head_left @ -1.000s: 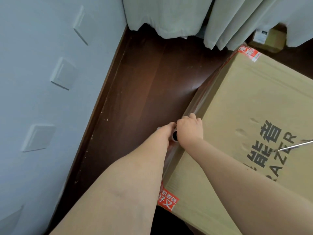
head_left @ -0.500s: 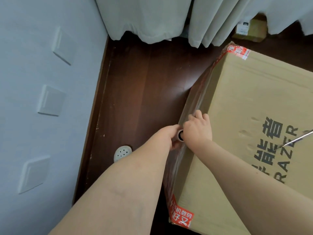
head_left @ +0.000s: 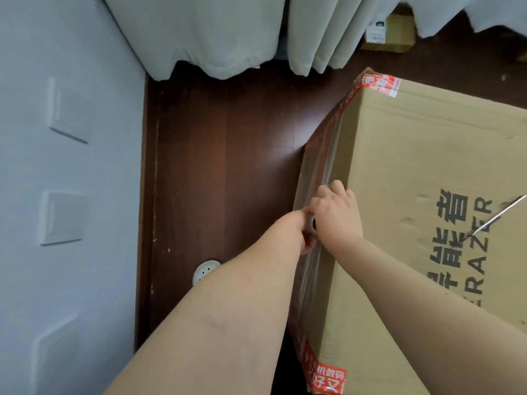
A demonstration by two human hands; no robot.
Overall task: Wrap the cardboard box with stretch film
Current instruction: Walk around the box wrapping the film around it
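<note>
Both hands clasp the single film roll point(head_left: 312, 226) at centre frame. The right hand point(head_left: 338, 213) curls over its top end, and the left hand point(head_left: 301, 233) wraps it from the left, its forearm hiding most of those fingers. The roll stands against the left side face of the one cardboard box point(head_left: 413, 166), which fills the right half of the frame. Stretch film point(head_left: 319, 178) lies glossy along that face.

The step looks like mid-wrap, with film being laid along this side. The next move likely calls for steady tension and carrying the roll round the far corner at upper right.

Two red tape patches mark the box, one at the far corner point(head_left: 379, 84) and one at the near corner point(head_left: 325, 379). A thin metal rod point(head_left: 496, 218) crosses the right edge. On the dark floor point(head_left: 228, 166) sits one white round disc point(head_left: 205, 270). Three wall plates point(head_left: 61, 218) line the left wall, and one small carton point(head_left: 390, 35) hides under the curtains point(head_left: 214, 29).
</note>
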